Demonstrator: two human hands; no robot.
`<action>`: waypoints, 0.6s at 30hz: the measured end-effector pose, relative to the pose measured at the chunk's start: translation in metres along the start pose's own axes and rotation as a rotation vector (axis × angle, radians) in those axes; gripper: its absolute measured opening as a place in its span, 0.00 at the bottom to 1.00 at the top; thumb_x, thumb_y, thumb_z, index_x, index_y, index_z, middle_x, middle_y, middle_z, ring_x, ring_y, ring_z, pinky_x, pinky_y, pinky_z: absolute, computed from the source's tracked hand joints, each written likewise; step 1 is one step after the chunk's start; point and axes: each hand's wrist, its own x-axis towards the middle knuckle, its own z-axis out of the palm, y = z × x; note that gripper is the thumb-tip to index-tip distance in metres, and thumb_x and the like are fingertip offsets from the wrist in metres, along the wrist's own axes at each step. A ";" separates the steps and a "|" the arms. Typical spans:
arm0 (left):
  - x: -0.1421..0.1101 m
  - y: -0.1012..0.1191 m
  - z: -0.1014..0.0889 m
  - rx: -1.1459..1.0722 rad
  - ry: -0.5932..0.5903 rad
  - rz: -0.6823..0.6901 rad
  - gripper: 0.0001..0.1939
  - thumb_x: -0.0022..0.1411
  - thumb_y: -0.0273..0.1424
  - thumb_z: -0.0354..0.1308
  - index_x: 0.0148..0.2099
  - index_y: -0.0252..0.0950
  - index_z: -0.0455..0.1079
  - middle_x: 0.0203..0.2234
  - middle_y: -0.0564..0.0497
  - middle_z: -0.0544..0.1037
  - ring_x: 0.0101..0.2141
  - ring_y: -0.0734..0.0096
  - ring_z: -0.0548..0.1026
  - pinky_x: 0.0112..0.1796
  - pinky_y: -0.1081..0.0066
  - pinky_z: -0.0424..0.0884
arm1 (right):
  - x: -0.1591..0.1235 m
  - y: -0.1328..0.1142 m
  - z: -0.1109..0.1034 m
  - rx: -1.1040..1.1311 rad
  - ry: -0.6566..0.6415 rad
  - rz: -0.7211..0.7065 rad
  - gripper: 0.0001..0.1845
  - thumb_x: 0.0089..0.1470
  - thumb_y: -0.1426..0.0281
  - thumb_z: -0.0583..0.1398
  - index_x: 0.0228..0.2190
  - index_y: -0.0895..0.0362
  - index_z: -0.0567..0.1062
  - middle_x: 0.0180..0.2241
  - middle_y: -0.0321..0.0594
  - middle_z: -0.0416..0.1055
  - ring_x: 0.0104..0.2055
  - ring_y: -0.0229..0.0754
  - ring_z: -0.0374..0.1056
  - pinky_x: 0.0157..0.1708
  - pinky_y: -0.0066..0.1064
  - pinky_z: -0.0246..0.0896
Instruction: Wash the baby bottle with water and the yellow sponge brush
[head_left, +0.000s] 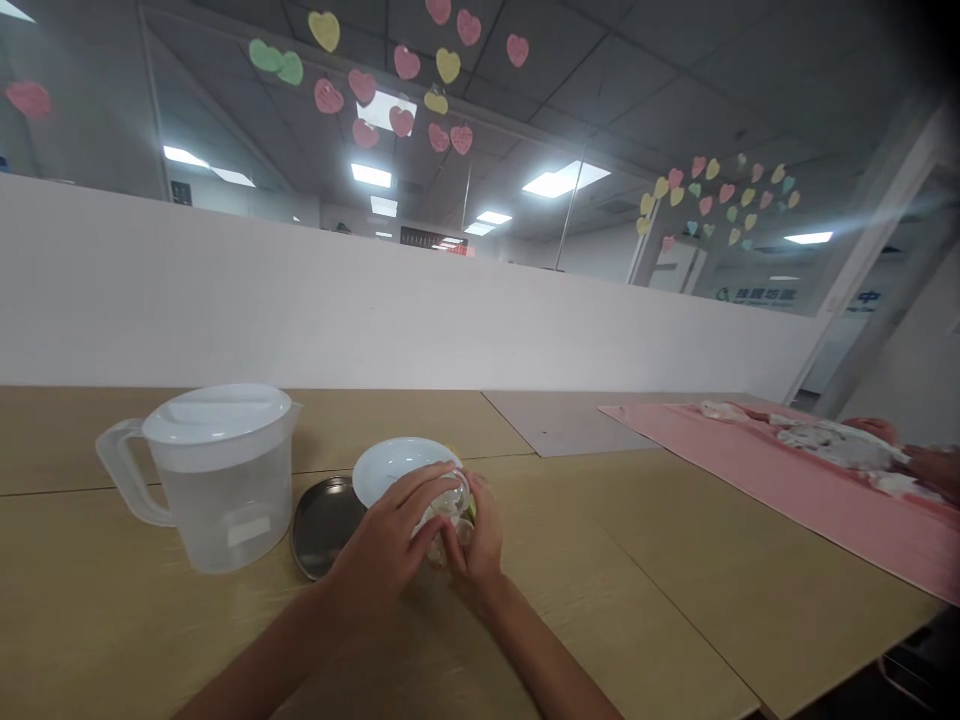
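Note:
Both my hands are wrapped round a clear, rounded object that looks like glass (452, 494), just in front of a white bowl (390, 462). My left hand (394, 530) covers its left and top with bent fingers. On its right side, my right hand (480, 535) grips it, with the thumbs close together at the front. The fingers hide much of the object, so its exact kind cannot be made out. Something yellow-green (472, 510) shows behind it, partly hidden. Left of the bowl lies a dark metal tray (319, 535), partly behind my left hand.
A lidded translucent pitcher (225, 490) of clear liquid stands on the wooden table (600, 600) at the left. To the right, another person's hand (926, 470) is by white, crumpled material (832, 440) on a pink cloth (750, 470). A white partition (375, 310) runs behind.

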 end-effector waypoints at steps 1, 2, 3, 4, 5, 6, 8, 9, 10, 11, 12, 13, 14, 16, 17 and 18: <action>0.000 -0.002 0.001 -0.016 -0.010 -0.014 0.20 0.66 0.31 0.44 0.59 0.42 0.61 0.57 0.49 0.65 0.56 0.67 0.63 0.56 0.64 0.61 | 0.001 0.001 0.000 0.015 0.006 -0.007 0.28 0.57 0.67 0.52 0.57 0.55 0.51 0.52 0.51 0.62 0.55 0.51 0.58 0.51 0.49 0.58; 0.000 -0.004 0.001 -0.026 -0.028 -0.038 0.20 0.66 0.31 0.44 0.59 0.42 0.60 0.58 0.49 0.64 0.57 0.67 0.62 0.56 0.63 0.61 | 0.002 0.001 0.001 0.028 0.011 -0.008 0.28 0.56 0.66 0.53 0.56 0.55 0.53 0.51 0.51 0.62 0.55 0.51 0.58 0.51 0.50 0.58; 0.000 -0.006 0.003 -0.034 -0.058 -0.063 0.21 0.66 0.31 0.43 0.60 0.42 0.59 0.59 0.49 0.62 0.58 0.66 0.61 0.57 0.62 0.60 | 0.002 0.002 0.002 0.035 0.014 0.001 0.27 0.55 0.65 0.53 0.55 0.56 0.55 0.51 0.51 0.62 0.55 0.52 0.59 0.51 0.51 0.57; 0.000 -0.008 0.005 -0.040 -0.095 -0.083 0.22 0.66 0.31 0.42 0.61 0.42 0.58 0.60 0.49 0.61 0.58 0.65 0.60 0.57 0.60 0.60 | 0.001 0.003 0.003 0.037 0.012 0.019 0.26 0.54 0.64 0.54 0.53 0.56 0.56 0.49 0.50 0.63 0.54 0.52 0.60 0.51 0.52 0.56; 0.000 -0.009 0.009 -0.046 -0.134 -0.095 0.22 0.66 0.30 0.41 0.62 0.42 0.57 0.60 0.49 0.60 0.59 0.65 0.59 0.58 0.59 0.59 | 0.000 0.003 0.004 0.035 0.003 0.042 0.25 0.53 0.63 0.54 0.52 0.56 0.57 0.48 0.50 0.64 0.52 0.52 0.61 0.51 0.53 0.55; -0.001 -0.011 0.013 -0.052 -0.163 -0.101 0.23 0.66 0.29 0.40 0.63 0.41 0.56 0.61 0.48 0.59 0.60 0.65 0.58 0.58 0.58 0.58 | -0.002 0.004 0.006 0.032 -0.010 0.063 0.24 0.52 0.63 0.53 0.51 0.56 0.58 0.46 0.48 0.65 0.50 0.52 0.62 0.52 0.53 0.54; -0.005 -0.014 0.022 -0.072 -0.188 -0.092 0.24 0.66 0.27 0.39 0.63 0.41 0.54 0.62 0.49 0.57 0.61 0.65 0.55 0.59 0.57 0.57 | -0.007 0.005 0.010 0.031 -0.032 0.091 0.23 0.52 0.63 0.52 0.49 0.56 0.59 0.43 0.46 0.66 0.47 0.50 0.64 0.52 0.53 0.52; -0.006 -0.016 0.026 -0.086 -0.190 -0.086 0.25 0.66 0.27 0.39 0.64 0.41 0.53 0.62 0.49 0.56 0.61 0.65 0.54 0.59 0.57 0.56 | -0.009 0.006 0.011 0.031 -0.036 0.104 0.22 0.52 0.63 0.52 0.48 0.55 0.59 0.42 0.45 0.66 0.46 0.49 0.64 0.52 0.53 0.52; -0.008 -0.018 0.029 -0.105 -0.184 -0.084 0.25 0.66 0.27 0.39 0.64 0.42 0.53 0.62 0.50 0.55 0.62 0.65 0.53 0.60 0.57 0.54 | -0.011 0.006 0.013 0.032 -0.036 0.118 0.21 0.52 0.63 0.52 0.48 0.55 0.59 0.42 0.45 0.65 0.45 0.48 0.64 0.51 0.52 0.53; -0.010 -0.020 0.031 -0.129 -0.177 -0.087 0.24 0.66 0.27 0.39 0.64 0.42 0.53 0.63 0.50 0.55 0.62 0.66 0.52 0.60 0.57 0.53 | -0.012 0.006 0.014 0.031 -0.035 0.133 0.20 0.52 0.62 0.51 0.47 0.55 0.59 0.41 0.44 0.65 0.45 0.48 0.63 0.50 0.52 0.54; -0.011 -0.021 0.032 -0.159 -0.168 -0.102 0.24 0.67 0.28 0.39 0.64 0.41 0.53 0.63 0.50 0.54 0.62 0.66 0.52 0.61 0.58 0.52 | -0.013 0.006 0.015 0.029 -0.033 0.148 0.20 0.52 0.62 0.51 0.46 0.55 0.60 0.41 0.44 0.64 0.45 0.48 0.63 0.49 0.51 0.55; -0.013 -0.023 0.033 -0.192 -0.158 -0.129 0.24 0.67 0.30 0.40 0.64 0.41 0.52 0.63 0.50 0.54 0.62 0.67 0.52 0.61 0.60 0.52 | -0.013 0.006 0.015 0.028 -0.034 0.162 0.20 0.52 0.61 0.51 0.46 0.55 0.60 0.41 0.45 0.64 0.44 0.49 0.62 0.47 0.50 0.56; -0.014 -0.024 0.032 -0.226 -0.143 -0.168 0.25 0.67 0.32 0.41 0.65 0.40 0.50 0.63 0.49 0.54 0.62 0.67 0.53 0.60 0.61 0.52 | -0.013 0.006 0.016 0.028 -0.037 0.174 0.19 0.52 0.60 0.52 0.45 0.55 0.60 0.40 0.45 0.64 0.44 0.49 0.62 0.46 0.49 0.57; -0.015 -0.026 0.031 -0.285 -0.112 -0.247 0.26 0.67 0.35 0.43 0.66 0.39 0.48 0.62 0.48 0.55 0.61 0.67 0.55 0.59 0.63 0.54 | -0.014 0.006 0.017 0.026 -0.034 0.188 0.19 0.51 0.59 0.53 0.43 0.55 0.60 0.39 0.44 0.63 0.44 0.49 0.62 0.45 0.48 0.58; -0.016 -0.027 0.031 -0.308 -0.100 -0.274 0.27 0.66 0.36 0.44 0.66 0.39 0.48 0.62 0.48 0.56 0.61 0.66 0.56 0.59 0.63 0.55 | -0.014 0.007 0.018 0.026 -0.028 0.191 0.18 0.51 0.59 0.53 0.42 0.55 0.60 0.39 0.44 0.63 0.44 0.49 0.62 0.44 0.48 0.58; -0.016 -0.027 0.030 -0.328 -0.089 -0.291 0.27 0.66 0.37 0.44 0.65 0.39 0.50 0.61 0.48 0.57 0.60 0.66 0.56 0.59 0.63 0.55 | -0.015 0.007 0.019 0.027 -0.022 0.194 0.18 0.51 0.59 0.53 0.42 0.55 0.60 0.39 0.44 0.63 0.44 0.49 0.61 0.43 0.47 0.59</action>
